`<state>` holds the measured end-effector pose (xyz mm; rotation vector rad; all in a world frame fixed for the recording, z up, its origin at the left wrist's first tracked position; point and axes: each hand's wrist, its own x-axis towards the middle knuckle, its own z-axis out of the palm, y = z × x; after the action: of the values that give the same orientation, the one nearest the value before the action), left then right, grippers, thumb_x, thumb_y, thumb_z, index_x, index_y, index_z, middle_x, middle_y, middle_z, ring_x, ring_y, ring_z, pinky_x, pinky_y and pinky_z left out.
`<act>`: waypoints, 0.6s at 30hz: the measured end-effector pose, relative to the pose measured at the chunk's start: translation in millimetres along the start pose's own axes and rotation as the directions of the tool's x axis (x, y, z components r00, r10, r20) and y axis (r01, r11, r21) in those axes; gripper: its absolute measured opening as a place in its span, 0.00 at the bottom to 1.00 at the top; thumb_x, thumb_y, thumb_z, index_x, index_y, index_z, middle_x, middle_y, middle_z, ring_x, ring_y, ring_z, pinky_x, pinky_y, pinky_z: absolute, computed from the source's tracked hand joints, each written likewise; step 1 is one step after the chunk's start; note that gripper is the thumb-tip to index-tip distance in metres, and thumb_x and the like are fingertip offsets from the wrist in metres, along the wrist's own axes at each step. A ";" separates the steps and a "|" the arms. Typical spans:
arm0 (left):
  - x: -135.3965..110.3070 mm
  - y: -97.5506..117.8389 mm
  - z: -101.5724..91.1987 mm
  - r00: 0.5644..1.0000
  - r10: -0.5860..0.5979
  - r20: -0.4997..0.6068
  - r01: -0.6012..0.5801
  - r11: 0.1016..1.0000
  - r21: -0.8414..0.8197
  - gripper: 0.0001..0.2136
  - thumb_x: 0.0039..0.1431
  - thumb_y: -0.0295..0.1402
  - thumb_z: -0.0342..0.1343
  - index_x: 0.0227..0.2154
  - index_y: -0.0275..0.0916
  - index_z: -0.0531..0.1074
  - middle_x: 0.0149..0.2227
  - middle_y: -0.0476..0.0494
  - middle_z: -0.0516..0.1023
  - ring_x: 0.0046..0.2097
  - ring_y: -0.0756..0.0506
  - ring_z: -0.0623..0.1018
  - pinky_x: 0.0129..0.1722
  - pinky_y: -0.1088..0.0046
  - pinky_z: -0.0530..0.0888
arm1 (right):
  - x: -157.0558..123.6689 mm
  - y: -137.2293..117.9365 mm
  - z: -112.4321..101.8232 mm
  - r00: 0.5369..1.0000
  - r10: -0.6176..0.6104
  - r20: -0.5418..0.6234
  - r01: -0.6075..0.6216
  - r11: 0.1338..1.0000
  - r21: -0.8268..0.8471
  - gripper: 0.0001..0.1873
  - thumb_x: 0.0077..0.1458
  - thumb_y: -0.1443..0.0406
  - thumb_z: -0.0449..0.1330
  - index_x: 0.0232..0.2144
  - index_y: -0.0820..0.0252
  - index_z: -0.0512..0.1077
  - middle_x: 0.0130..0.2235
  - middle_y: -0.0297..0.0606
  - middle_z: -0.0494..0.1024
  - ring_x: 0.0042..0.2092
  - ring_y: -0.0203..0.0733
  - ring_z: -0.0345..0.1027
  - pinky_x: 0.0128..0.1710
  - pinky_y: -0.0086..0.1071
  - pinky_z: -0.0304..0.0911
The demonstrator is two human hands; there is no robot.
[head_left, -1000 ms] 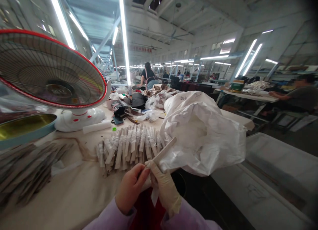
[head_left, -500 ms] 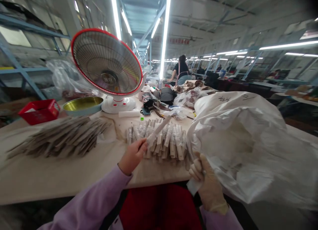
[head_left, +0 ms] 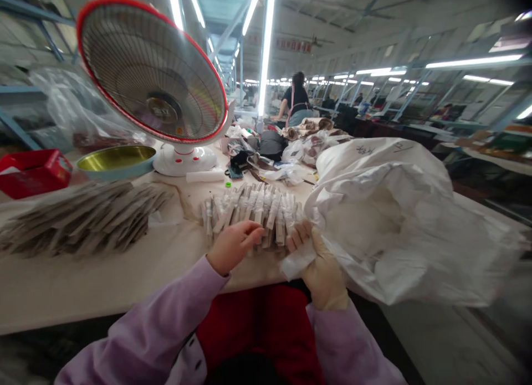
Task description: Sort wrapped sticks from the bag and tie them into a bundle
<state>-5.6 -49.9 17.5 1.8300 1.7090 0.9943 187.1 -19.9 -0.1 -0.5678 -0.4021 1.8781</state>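
Note:
My left hand [head_left: 236, 244], bare below a lilac sleeve, is over the near edge of a row of pale strips wrapped in clear plastic [head_left: 260, 202]. Its fingers are loosely curled, the thumb a little apart, and no strip shows in them. My right hand [head_left: 322, 268], in a cream glove with bare fingertips, closes around a small whitish translucent plastic piece [head_left: 298, 260]. That hand is at the right end of the row, beside a large white sack [head_left: 386, 152] with its mouth open. A spread pile of grey-brown strips [head_left: 83, 219] lies left.
A red-rimmed fan-shaped heater [head_left: 185, 158] stands behind the strips. Left of it are a gold-lined round dish [head_left: 120, 160] and a red plastic box [head_left: 35, 173]. Mixed cloth and plastic clutter the table's far part. A co-worker [head_left: 296, 102] is farther back.
The strip that my left hand held up no longer shows in it. My right hand has moved left and up toward the row, still with the plastic piece. The view has shifted.

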 end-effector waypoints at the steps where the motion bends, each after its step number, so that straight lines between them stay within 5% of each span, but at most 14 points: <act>1: -8.2 9.9 7.9 0.989 -0.046 0.142 0.070 0.983 -0.172 0.16 0.56 0.43 0.47 0.37 0.36 0.71 0.35 0.43 0.76 0.36 0.47 0.75 0.36 0.71 0.71 | -0.4 3.1 4.2 0.999 -0.008 0.039 0.008 1.000 -0.009 0.13 0.56 0.60 0.54 0.42 0.52 0.72 0.41 0.31 0.76 0.43 0.31 0.68 0.49 0.31 0.64; 4: -22.1 26.8 30.0 0.923 -0.122 0.364 0.302 0.816 -0.492 0.15 0.49 0.43 0.54 0.29 0.34 0.67 0.23 0.50 0.72 0.23 0.53 0.70 0.23 0.78 0.66 | -5.8 9.9 9.3 0.993 -0.058 0.100 0.066 0.994 -0.086 0.14 0.56 0.58 0.54 0.45 0.50 0.70 0.43 0.32 0.75 0.45 0.33 0.68 0.52 0.34 0.61; 8: -30.9 30.4 37.5 0.966 -0.124 0.228 0.234 0.793 -0.562 0.12 0.48 0.40 0.56 0.24 0.36 0.63 0.18 0.55 0.66 0.21 0.56 0.65 0.21 0.81 0.63 | -19.0 16.9 2.8 0.993 -0.022 0.115 0.052 0.963 -0.263 0.21 0.50 0.52 0.58 0.44 0.54 0.71 0.43 0.36 0.76 0.47 0.39 0.68 0.51 0.37 0.61; 13: -48.9 16.4 12.3 0.983 -0.085 0.163 0.158 0.847 -0.508 0.13 0.54 0.41 0.50 0.32 0.35 0.66 0.22 0.51 0.70 0.23 0.54 0.70 0.24 0.79 0.68 | -22.5 25.6 -8.7 0.995 -0.099 0.033 0.101 0.818 -0.566 0.14 0.46 0.61 0.63 0.37 0.57 0.75 0.40 0.35 0.77 0.44 0.40 0.69 0.46 0.32 0.66; 15: -52.0 -10.2 -10.6 0.994 -0.094 0.048 0.104 0.926 -0.362 0.15 0.57 0.41 0.46 0.39 0.34 0.67 0.27 0.47 0.73 0.27 0.52 0.73 0.29 0.77 0.70 | -16.6 25.1 -13.9 0.994 -0.104 0.039 0.108 0.819 -0.564 0.13 0.48 0.61 0.62 0.39 0.55 0.74 0.41 0.33 0.77 0.44 0.38 0.69 0.44 0.30 0.67; 18: -51.3 -76.4 -63.7 0.968 -0.153 -0.198 0.191 0.964 0.187 0.14 0.59 0.39 0.45 0.39 0.35 0.70 0.34 0.42 0.76 0.34 0.48 0.74 0.36 0.73 0.70 | -3.5 25.1 -22.2 0.994 -0.079 0.072 0.106 0.811 -0.576 0.13 0.47 0.61 0.62 0.38 0.56 0.75 0.38 0.34 0.78 0.40 0.40 0.71 0.40 0.33 0.69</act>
<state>-102.6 -99.3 -8.5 1.7175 2.1123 0.9681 181.2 -32.1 -31.0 -0.8928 -1.0377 1.6599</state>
